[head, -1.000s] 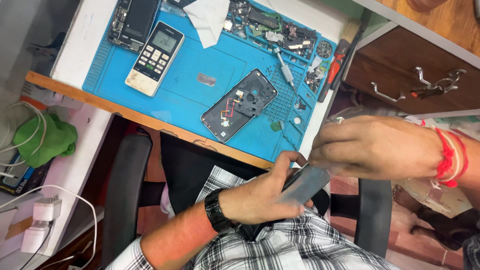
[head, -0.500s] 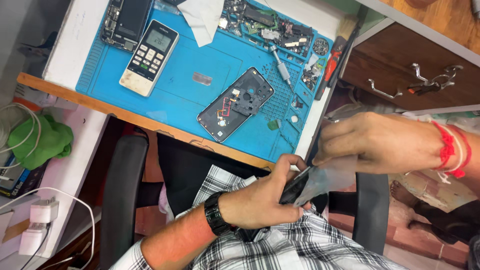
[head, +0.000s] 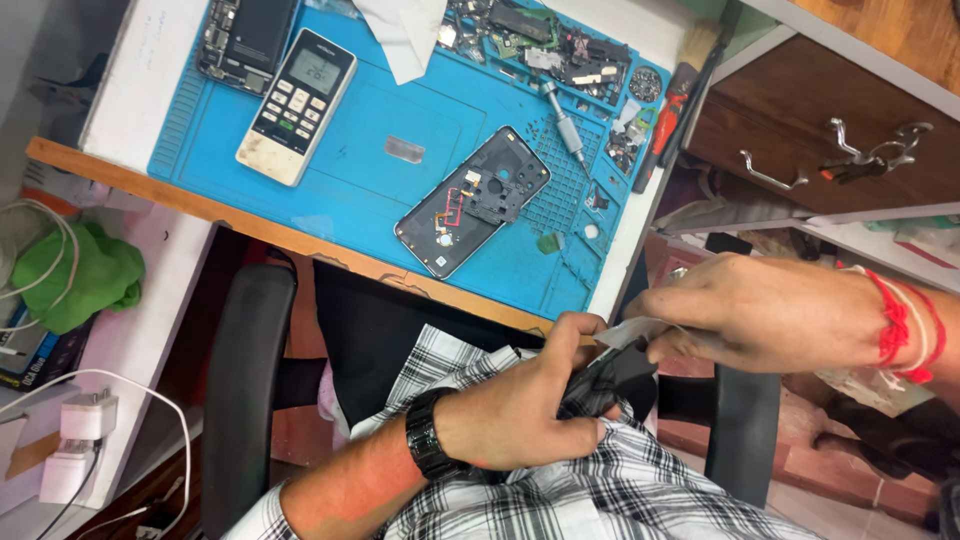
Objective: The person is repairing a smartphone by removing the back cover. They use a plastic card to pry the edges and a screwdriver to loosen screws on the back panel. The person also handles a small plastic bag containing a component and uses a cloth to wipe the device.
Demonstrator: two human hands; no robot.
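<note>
My left hand [head: 530, 405], with a black wristwatch [head: 428, 440] on its wrist, grips a dark flat phone part [head: 622, 375] over my lap. My right hand [head: 770, 310], with red threads on the wrist, pinches a thin pale film [head: 628, 332] at the top edge of that part. Both hands hover just off the desk's front right corner, above my checked shirt. An opened phone body [head: 472, 200] with exposed insides lies on the blue work mat [head: 390, 200].
On the mat are a white remote control [head: 297, 105], a screwdriver [head: 563, 117], a circuit board and small parts at the back. A brush [head: 690, 75] lies along the right edge. Wooden drawers [head: 800, 130] stand right, chargers and a green cloth [head: 75, 275] left.
My hands have shifted right and slightly down in view. The right hand has drawn the pale film farther off the dark part held by my left hand.
</note>
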